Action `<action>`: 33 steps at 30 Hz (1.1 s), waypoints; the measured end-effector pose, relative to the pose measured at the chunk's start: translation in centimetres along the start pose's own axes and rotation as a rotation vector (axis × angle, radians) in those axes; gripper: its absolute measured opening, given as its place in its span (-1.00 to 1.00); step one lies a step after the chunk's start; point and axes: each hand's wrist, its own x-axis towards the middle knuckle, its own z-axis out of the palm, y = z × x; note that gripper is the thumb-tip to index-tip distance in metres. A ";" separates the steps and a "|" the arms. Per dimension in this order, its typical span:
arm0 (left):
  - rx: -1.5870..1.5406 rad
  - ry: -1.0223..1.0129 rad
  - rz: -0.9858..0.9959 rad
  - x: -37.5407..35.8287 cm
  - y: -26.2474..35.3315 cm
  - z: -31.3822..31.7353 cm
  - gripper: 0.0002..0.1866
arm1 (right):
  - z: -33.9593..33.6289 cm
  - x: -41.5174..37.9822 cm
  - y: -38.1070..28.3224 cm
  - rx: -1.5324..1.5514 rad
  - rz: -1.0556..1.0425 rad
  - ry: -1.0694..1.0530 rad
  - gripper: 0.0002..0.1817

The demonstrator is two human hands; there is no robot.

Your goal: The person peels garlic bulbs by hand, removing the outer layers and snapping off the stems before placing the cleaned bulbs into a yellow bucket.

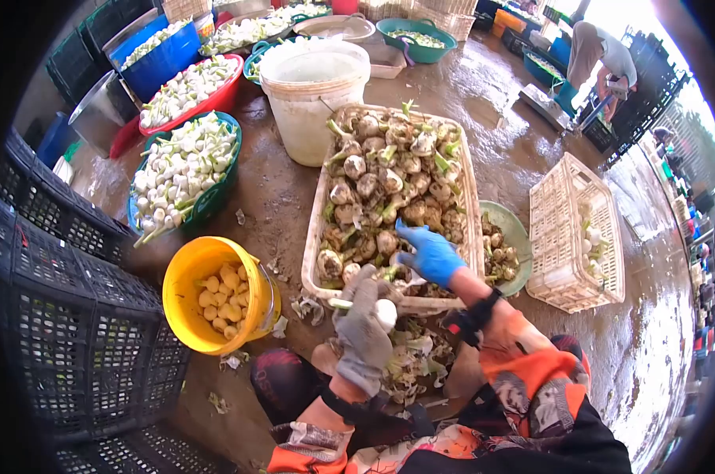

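Observation:
My left hand (363, 336), in a grey glove, is closed around a cleaned white garlic bulb (386, 314). The bulb's pale stem pokes out on the left side of the glove. Over the near part of a white plastic crate (312, 251) reaches my right hand (431, 254), wearing a blue glove, its fingers apart and nothing between them. Soil-stained garlic bulbs (389, 182) with cut stems fill this crate, some right at the blue fingertips. Peeled garlic skins (416, 355) lie in a heap below the crate, between my legs.
Left stand a yellow bucket (175, 272) of pale bulbs, a green basin (229, 178) of cleaned garlic and black crates (96, 316). A white bucket (314, 118) is behind the crate. At right are a green bowl (515, 229), a cream crate (563, 261) and a bending person (606, 55).

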 end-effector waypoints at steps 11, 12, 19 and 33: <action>-0.285 0.120 -0.321 1.2 1.1 0.4 -0.52 | 5.8 5.9 3.2 0.264 0.469 -0.079 -0.60; -0.265 0.126 -0.273 1.3 -0.1 0.3 -0.53 | 4.0 4.7 2.3 0.714 0.580 -0.048 -0.48; -0.184 -0.445 -0.258 0.5 2.9 0.9 -0.68 | -1.1 -8.3 -5.8 0.563 -0.148 0.306 -0.60; 0.648 -0.290 0.631 -1.4 2.8 1.6 -0.23 | -1.5 -11.2 -9.3 1.118 0.394 0.459 -0.64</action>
